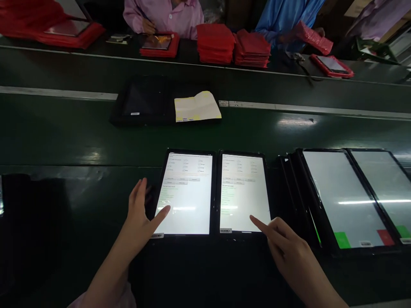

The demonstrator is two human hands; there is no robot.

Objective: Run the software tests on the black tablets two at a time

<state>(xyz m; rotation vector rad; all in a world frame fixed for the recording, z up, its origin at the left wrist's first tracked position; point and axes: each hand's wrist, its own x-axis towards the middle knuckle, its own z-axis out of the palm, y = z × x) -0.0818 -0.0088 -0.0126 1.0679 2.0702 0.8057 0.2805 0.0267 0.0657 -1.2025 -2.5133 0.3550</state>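
Two lit tablets lie side by side on a dark green worktop (pixel 244 133), a narrow gap between them, as a person leans in with bare hands. The left hand (pixel 140 219) is open, fingers spread beyond the left edge of the left tablet (pixel 188 196) and thumb over the lower part of its screen; it grips nothing. The right hand (pixel 287 243) points with its index finger at the lower right of the right tablet (pixel 244 196), the other fingers loosely curled and holding nothing. Whether either thumb or fingertip touches the glass cannot be told. Both screens show check boxes, grey buttons and green lines of text too small to read. To the right, two pale-screened tablets (pixel 346 188), marked with green and red blocks, lie on top of other dark devices (pixel 297 192). Farther back, a black tablet (pixel 146 100) with a dark screen rests beside a creased sheet of paper (pixel 197 108). Across the way, a co-worker in a pink shirt (pixel 175 19) sits near stacked red pouches (pixel 215 45), while another in blue (pixel 282 19) holds a red pouch (pixel 316 39).
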